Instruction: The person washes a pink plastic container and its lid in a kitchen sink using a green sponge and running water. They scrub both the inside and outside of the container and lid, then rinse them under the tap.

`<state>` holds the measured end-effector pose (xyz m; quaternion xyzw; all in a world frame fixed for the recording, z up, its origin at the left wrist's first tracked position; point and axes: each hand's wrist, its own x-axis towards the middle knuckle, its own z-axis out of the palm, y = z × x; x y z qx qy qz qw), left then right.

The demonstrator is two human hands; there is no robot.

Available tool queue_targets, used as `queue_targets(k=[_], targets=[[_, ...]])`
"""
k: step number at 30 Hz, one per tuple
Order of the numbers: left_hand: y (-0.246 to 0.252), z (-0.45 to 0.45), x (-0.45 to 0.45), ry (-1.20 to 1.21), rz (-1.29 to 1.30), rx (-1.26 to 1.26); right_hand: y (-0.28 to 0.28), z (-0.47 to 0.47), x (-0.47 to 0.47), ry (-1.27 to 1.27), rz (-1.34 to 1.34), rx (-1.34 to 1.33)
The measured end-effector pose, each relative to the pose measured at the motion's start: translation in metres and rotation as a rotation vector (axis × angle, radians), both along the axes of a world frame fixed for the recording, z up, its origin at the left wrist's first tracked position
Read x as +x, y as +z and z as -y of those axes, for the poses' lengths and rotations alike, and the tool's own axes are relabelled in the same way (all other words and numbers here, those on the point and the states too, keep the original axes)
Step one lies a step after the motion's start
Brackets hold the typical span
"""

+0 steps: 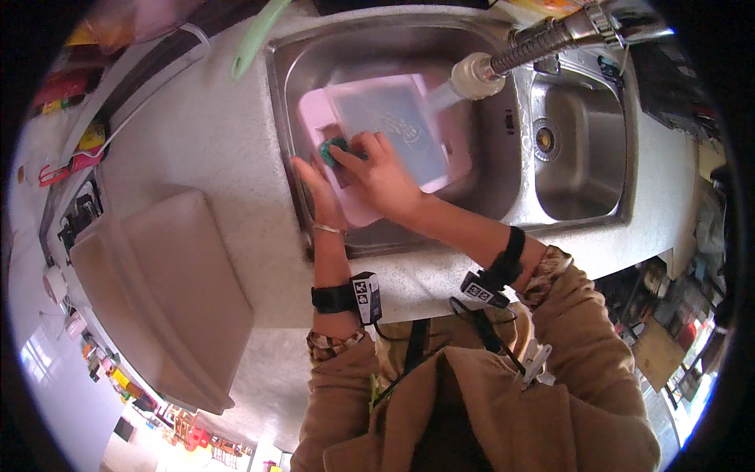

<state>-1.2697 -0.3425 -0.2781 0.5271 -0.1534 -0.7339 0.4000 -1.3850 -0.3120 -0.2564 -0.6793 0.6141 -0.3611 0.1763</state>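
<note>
A pink plastic board (315,109) with a grey panel (386,112) is tilted inside the steel sink basin (489,147). Faint line marks show on the panel. My left hand (321,189) holds the board's lower left edge, part of its fingers out of sight. My right hand (380,171) presses a green scrubber (331,150) onto the pink border, near a dark opening at the left side. The faucet's clear nozzle (476,76) hangs over the board's upper right corner, with what looks like running water (442,99) below it.
A smaller basin (581,171) with a drain strainer (546,139) lies to the right. On the counter (248,153) at the left stands a large beige plastic tub (171,283). A green handle (253,41) juts over the back edge. The metal faucet hose (531,50) crosses the upper right.
</note>
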Motion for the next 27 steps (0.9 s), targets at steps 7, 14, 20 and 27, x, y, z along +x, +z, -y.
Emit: queue_targets(k=[7, 14, 20, 27], targets=[[0.002, -0.009, -0.004, -0.136, 0.277, -0.113, -0.017, 0.027, -0.021, 0.143, -0.306, -0.200], [-0.004, -0.012, 0.002, -0.151, 0.310, -0.292, 0.006, -0.003, -0.008, -0.049, -0.041, -0.088], [0.007, -0.006, -0.006, -0.130, 0.207, -0.174, 0.011, 0.007, -0.010, 0.043, -0.011, -0.046], [0.018, -0.009, -0.009, -0.144, 0.236, -0.156, 0.009, 0.004, -0.012, -0.036, 0.255, 0.131]])
